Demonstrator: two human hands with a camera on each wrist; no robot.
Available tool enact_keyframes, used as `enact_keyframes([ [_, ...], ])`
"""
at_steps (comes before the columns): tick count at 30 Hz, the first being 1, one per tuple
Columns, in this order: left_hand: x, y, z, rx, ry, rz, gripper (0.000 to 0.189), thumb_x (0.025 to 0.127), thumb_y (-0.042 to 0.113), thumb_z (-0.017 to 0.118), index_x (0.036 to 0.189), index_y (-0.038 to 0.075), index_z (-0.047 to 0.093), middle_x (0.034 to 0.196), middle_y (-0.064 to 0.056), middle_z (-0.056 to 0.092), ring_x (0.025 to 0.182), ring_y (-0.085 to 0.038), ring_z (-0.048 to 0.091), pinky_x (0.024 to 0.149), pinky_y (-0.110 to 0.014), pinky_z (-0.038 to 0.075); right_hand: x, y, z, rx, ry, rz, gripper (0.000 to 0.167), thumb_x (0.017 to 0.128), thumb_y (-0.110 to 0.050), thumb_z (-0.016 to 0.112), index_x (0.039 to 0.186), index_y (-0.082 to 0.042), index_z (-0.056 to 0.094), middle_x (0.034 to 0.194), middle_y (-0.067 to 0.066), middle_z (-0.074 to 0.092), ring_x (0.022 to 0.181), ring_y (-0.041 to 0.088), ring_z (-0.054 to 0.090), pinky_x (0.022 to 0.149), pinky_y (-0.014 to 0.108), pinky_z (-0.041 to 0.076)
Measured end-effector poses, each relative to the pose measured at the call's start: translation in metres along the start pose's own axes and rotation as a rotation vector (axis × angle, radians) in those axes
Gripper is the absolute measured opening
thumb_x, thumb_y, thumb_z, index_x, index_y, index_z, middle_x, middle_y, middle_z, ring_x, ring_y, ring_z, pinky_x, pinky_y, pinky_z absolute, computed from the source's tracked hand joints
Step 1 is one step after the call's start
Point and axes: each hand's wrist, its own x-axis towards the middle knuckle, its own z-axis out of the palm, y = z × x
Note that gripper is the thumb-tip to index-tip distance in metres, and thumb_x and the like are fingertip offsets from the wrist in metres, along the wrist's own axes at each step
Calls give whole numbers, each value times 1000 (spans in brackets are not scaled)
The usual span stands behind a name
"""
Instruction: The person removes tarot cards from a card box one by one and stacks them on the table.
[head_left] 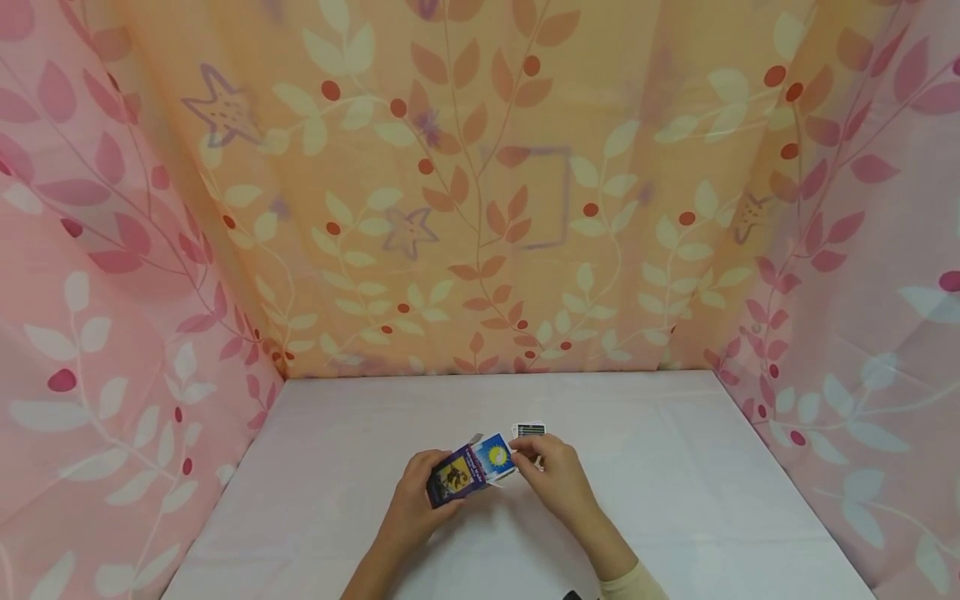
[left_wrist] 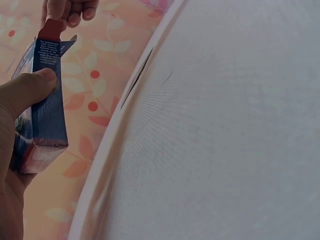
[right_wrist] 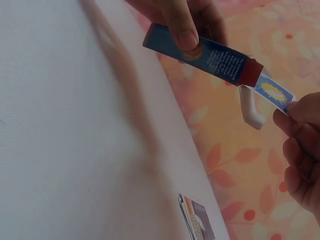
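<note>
A dark blue card box [head_left: 454, 478] with a picture on its front is gripped in my left hand [head_left: 415, 498], thumb along one narrow side in the left wrist view. Its end flaps stand open toward the right. Out of that end sticks a blue card [right_wrist: 272, 91] with a yellow sun, partly inside the box. My right hand [head_left: 557, 482] pinches the card's outer end between thumb and fingers. Whether more cards lie under it is hidden. Behind the right hand, a small stack of cards [head_left: 531, 430] rests on the table, partly covered by the fingers.
The white-covered table [head_left: 360, 417] stretches under both hands. Leaf-patterned curtain [head_left: 480, 250] hangs along its back edge and both sides. A small dark object [head_left: 572, 596], too cut off to identify, shows at the bottom edge of the head view.
</note>
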Motion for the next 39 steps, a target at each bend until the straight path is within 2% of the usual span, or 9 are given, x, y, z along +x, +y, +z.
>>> enact_keyframes([
  [5, 0, 0, 0, -25, -5, -25, 80, 71, 21, 96, 139, 16, 55, 135, 8, 54, 120, -10, 54, 104, -45, 52, 1, 0, -4, 5, 7, 3, 18, 87, -12, 82, 102, -21, 77, 83, -17, 65, 77, 2, 57, 68, 23, 52],
  [15, -1, -1, 1, -25, -1, -26, 80, 71, 20, 96, 139, 22, 54, 135, 10, 53, 120, -9, 54, 105, -43, 52, 3, 3, -10, 34, 32, -9, 21, 87, -11, 82, 103, -23, 78, 85, -18, 66, 79, 2, 60, 68, 24, 53],
  [22, 0, 0, 0, -55, -8, -51, 78, 72, 19, 96, 139, 18, 56, 134, 13, 53, 121, -8, 54, 106, -43, 51, 4, 5, -14, 17, 53, -32, 20, 87, -10, 82, 103, -21, 78, 84, -18, 65, 79, 3, 58, 68, 24, 51],
  [29, 0, 0, 1, -30, 2, -26, 81, 70, 21, 97, 139, 16, 56, 135, 11, 53, 120, -8, 54, 105, -43, 52, 5, 7, -19, -5, 59, -18, 19, 88, -12, 81, 106, -20, 78, 88, -15, 67, 81, 3, 59, 70, 24, 52],
  [35, 0, -2, 1, -31, -2, -36, 81, 70, 21, 96, 139, 18, 55, 136, 12, 52, 121, -8, 53, 105, -43, 51, 6, 9, -23, -3, 51, 24, 19, 90, -14, 80, 107, -20, 78, 89, -15, 67, 82, 4, 59, 74, 33, 57],
  [39, 0, -3, 2, -37, -2, -41, 80, 70, 21, 97, 139, 17, 56, 135, 12, 52, 121, -8, 53, 105, -44, 51, 7, 10, -26, -4, 57, 25, 18, 90, -14, 80, 107, -20, 78, 90, -14, 67, 82, 5, 58, 73, 33, 57],
])
